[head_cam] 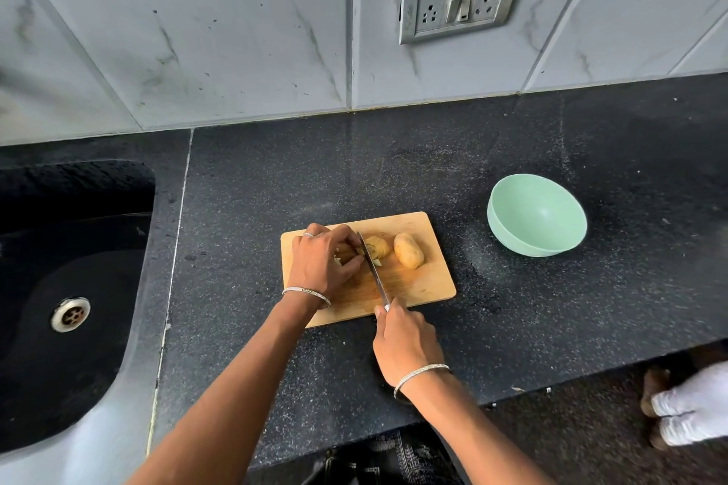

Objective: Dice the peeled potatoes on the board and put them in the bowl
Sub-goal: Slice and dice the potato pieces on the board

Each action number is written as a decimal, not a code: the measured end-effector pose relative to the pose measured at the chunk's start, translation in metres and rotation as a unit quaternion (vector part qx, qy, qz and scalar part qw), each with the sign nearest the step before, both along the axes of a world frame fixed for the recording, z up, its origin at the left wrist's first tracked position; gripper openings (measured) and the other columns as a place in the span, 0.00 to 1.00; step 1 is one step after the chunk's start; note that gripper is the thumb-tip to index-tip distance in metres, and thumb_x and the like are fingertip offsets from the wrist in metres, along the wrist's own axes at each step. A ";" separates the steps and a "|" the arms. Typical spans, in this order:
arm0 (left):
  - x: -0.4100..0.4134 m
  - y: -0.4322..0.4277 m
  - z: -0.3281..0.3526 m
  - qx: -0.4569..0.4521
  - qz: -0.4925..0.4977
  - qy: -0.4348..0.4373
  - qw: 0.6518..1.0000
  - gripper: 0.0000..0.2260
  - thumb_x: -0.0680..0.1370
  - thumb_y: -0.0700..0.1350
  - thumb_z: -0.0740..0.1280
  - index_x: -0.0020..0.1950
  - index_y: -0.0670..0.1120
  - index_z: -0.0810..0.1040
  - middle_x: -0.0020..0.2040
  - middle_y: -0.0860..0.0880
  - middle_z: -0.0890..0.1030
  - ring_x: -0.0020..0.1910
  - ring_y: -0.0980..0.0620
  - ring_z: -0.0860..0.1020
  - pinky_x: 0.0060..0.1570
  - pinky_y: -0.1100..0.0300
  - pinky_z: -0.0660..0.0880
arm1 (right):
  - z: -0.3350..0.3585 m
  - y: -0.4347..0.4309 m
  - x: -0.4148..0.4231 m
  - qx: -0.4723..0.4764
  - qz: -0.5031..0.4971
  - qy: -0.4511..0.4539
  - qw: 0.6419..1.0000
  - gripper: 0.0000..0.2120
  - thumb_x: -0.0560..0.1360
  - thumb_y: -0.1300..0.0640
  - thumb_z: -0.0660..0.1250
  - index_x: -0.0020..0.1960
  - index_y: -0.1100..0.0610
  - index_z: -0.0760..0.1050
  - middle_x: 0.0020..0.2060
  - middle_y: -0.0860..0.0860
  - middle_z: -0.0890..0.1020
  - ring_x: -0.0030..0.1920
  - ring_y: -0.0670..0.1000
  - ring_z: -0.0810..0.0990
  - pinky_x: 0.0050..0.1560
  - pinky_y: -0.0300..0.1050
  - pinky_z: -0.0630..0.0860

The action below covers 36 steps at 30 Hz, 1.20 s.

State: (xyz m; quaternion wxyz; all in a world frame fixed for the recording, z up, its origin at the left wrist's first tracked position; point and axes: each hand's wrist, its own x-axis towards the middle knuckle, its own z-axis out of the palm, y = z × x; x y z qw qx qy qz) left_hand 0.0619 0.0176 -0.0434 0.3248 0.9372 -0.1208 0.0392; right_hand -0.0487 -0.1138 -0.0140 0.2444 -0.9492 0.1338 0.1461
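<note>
Left hand [324,260] clamps a half-cut potato [348,253]; right hand [405,343] grips the knife [373,270], blade just right of the left fingers.

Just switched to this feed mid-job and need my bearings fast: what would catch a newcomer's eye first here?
First, the two hands at the wooden board mid-counter: the left hand holds a half-cut potato while the right hand grips a knife, blade down at the cut. A whole potato lies on the board just right of the blade. Further right on the dark counter sits a mint-green bowl, with nothing in it.
</note>
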 end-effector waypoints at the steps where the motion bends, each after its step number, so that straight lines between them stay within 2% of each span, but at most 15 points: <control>1: 0.000 0.000 0.000 -0.004 0.000 0.003 1.000 0.08 0.67 0.50 0.73 0.44 0.57 0.78 0.38 0.63 0.77 0.48 0.52 0.73 0.48 0.46 0.73 | 0.001 0.001 0.001 -0.002 0.000 -0.003 1.000 0.14 0.83 0.48 0.52 0.55 0.57 0.69 0.52 0.57 0.81 0.53 0.61 0.81 0.42 0.50 0.72; 12: 0.002 0.001 0.002 -0.003 -0.001 0.024 1.000 0.07 0.67 0.50 0.73 0.40 0.58 0.77 0.35 0.65 0.74 0.48 0.53 0.74 0.49 0.46 0.73 | -0.002 -0.001 0.002 -0.042 0.013 0.020 0.999 0.14 0.83 0.49 0.52 0.57 0.57 0.71 0.53 0.57 0.80 0.54 0.61 0.80 0.44 0.51 0.74; 16: 0.003 0.004 0.001 0.001 0.008 0.025 1.000 0.07 0.67 0.52 0.74 0.40 0.55 0.76 0.36 0.63 0.74 0.48 0.51 0.74 0.49 0.47 0.73 | -0.003 -0.010 -0.010 -0.046 0.013 0.019 0.999 0.15 0.83 0.48 0.51 0.57 0.56 0.70 0.53 0.57 0.80 0.54 0.61 0.80 0.43 0.50 0.73; 20: 0.003 0.011 0.000 0.025 0.008 0.023 0.999 0.08 0.67 0.54 0.74 0.42 0.54 0.78 0.38 0.59 0.78 0.50 0.50 0.74 0.50 0.50 0.72 | 0.001 -0.015 -0.014 -0.043 0.024 -0.007 0.999 0.15 0.83 0.48 0.51 0.55 0.56 0.70 0.49 0.56 0.82 0.50 0.60 0.81 0.40 0.49 0.72; 25: 0.003 0.018 0.004 0.069 0.021 0.028 0.997 0.13 0.67 0.59 0.75 0.46 0.55 0.80 0.40 0.62 0.74 0.53 0.51 0.73 0.50 0.54 0.63 | 0.006 -0.010 -0.007 -0.027 0.019 -0.036 0.999 0.14 0.83 0.48 0.51 0.53 0.56 0.70 0.48 0.57 0.81 0.49 0.61 0.81 0.38 0.47 0.69; 29: 0.000 0.015 0.005 0.077 0.046 0.029 0.996 0.13 0.67 0.61 0.73 0.46 0.55 0.81 0.45 0.58 0.80 0.53 0.51 0.72 0.48 0.55 0.62 | 0.004 -0.005 -0.001 -0.028 0.018 -0.025 0.999 0.15 0.83 0.47 0.51 0.53 0.56 0.70 0.48 0.56 0.81 0.50 0.61 0.81 0.38 0.47 0.69; 32: -0.001 0.013 0.003 0.100 0.060 0.035 0.993 0.13 0.68 0.62 0.73 0.45 0.56 0.82 0.49 0.56 0.79 0.54 0.50 0.71 0.47 0.55 0.61 | 0.004 -0.004 0.000 -0.029 0.017 -0.022 0.999 0.14 0.83 0.47 0.51 0.53 0.56 0.70 0.49 0.56 0.81 0.50 0.61 0.81 0.38 0.47 0.69; 36: -0.002 0.012 0.002 0.084 0.071 0.040 0.993 0.11 0.68 0.60 0.74 0.45 0.56 0.83 0.50 0.56 0.79 0.54 0.50 0.71 0.47 0.55 0.63 | 0.005 -0.003 0.000 -0.031 0.025 -0.028 0.999 0.14 0.83 0.47 0.52 0.52 0.55 0.70 0.49 0.56 0.81 0.50 0.61 0.81 0.37 0.47 0.68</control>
